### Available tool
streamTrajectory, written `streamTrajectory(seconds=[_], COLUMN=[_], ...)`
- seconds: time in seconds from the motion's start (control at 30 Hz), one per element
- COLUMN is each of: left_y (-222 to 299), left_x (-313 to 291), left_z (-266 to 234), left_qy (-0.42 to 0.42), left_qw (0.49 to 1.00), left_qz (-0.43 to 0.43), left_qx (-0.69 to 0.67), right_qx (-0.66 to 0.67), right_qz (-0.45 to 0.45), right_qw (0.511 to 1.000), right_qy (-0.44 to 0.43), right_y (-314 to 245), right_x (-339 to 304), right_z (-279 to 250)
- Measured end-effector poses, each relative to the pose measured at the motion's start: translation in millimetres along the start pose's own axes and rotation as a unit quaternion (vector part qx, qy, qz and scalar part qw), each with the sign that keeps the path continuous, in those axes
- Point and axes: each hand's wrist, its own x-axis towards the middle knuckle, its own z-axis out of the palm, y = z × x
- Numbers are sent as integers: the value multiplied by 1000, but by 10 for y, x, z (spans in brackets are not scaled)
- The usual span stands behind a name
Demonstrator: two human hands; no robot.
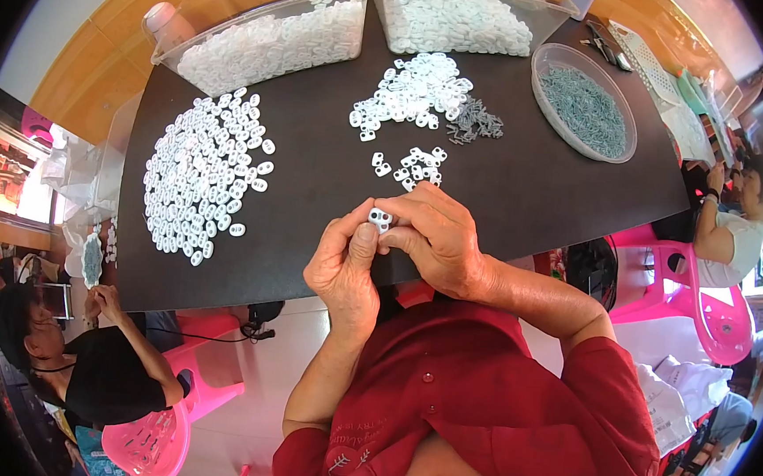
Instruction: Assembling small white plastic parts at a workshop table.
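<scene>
A small white plastic piece with dark holes (pixel 380 219) is pinched between my two hands near the table's front edge. My left hand (pixel 344 271) grips it with thumb and fingertips. From the other side my right hand (pixel 441 247) closes its thumb and forefinger on it; whether those fingers hold anything else is hidden. Just beyond my fingers lies a small cluster of white two-holed pieces (pixel 422 165). A larger heap of white pieces (pixel 414 90) sits farther back, touching a little pile of dark grey pins (pixel 476 123). At left spreads a wide pile of white oval pieces (pixel 196 168).
Two clear bins of white pieces, a left one (pixel 275 45) and a right one (pixel 458 22), line the table's back. A round tub (pixel 536 79) of grey-green pins stands at right, near pliers (pixel 600 45). People sit left (pixel 116 370) and right (pixel 732 227), beside pink chairs.
</scene>
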Motion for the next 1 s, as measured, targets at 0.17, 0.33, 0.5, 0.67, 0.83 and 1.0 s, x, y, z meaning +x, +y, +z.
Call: streamTrajectory(seconds=[0.17,0.33,0.5,0.67,0.83,1.0], left_y=[-37,-105,-9,74,110,34], left_x=[-13,-34,-7,-3,-29,-43], left_z=[3,-12,58,73,83,92], left_qy=[16,40,52,60,55,49], left_qw=[999,999,997,997,997,998], left_qz=[23,23,10,0,-17,15], left_qx=[-28,-26,-52,-50,-43,-42], right_qx=[17,30,16,35,6,-13], right_qz=[-6,-15,-4,21,-1,-16], right_qw=[1000,999,1000,999,1000,998], right_qy=[9,21,13,25,31,52], right_y=[-32,-14,-31,-98,-92,-119], right_x=[-11,-40,2,16,21,-21], right_z=[15,61,51,51,49,119])
